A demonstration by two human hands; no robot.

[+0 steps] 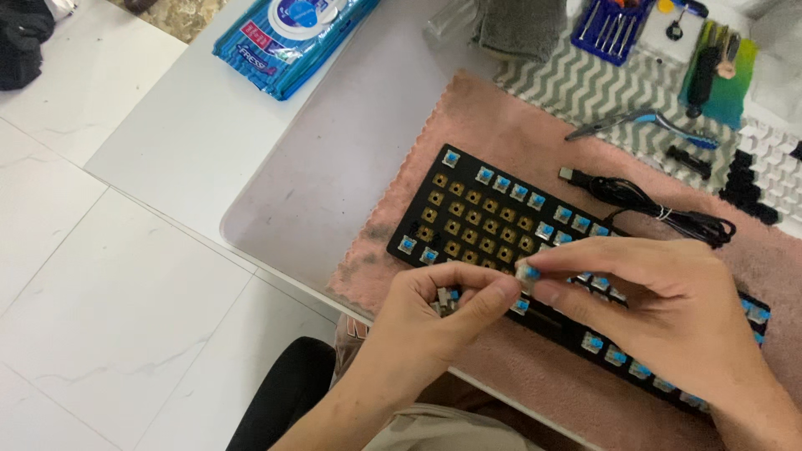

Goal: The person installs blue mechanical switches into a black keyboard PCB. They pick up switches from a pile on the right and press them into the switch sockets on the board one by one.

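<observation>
My right hand [668,313] pinches a small key switch [526,271], grey body with a blue stem, between thumb and forefinger, fingers closed narrow on it, held just above the middle of the keyboard. My left hand [443,309] is curled nearly shut; thumb and forefinger meet the same switch from the other side, and it cups at least one more blue-stem switch [449,297] in the folded fingers. Both hands touch at the fingertips.

Step, as I judge it: switches handled one by one over a black keyboard plate [468,217], keycaps already off. Left block of the plate shows many empty brass-coloured sockets; blue switches sit along the top row, the left edge and the right half. Can't tell if this switch is coming out or going in. Next move likely calls for a fine pinch and keeping the switch square to a socket, pins not bent.

Outward: keyboard lies on a pink cloth [535,134] on the white table [192,142], black cable [652,205] coiled just beside it. Further back a blue-handled puller tool [647,121], a chevron mat [585,83], a blue screwdriver set [614,25], loose black and white keycaps [773,171] at right, a blue wipes pack [288,38] at top left
</observation>
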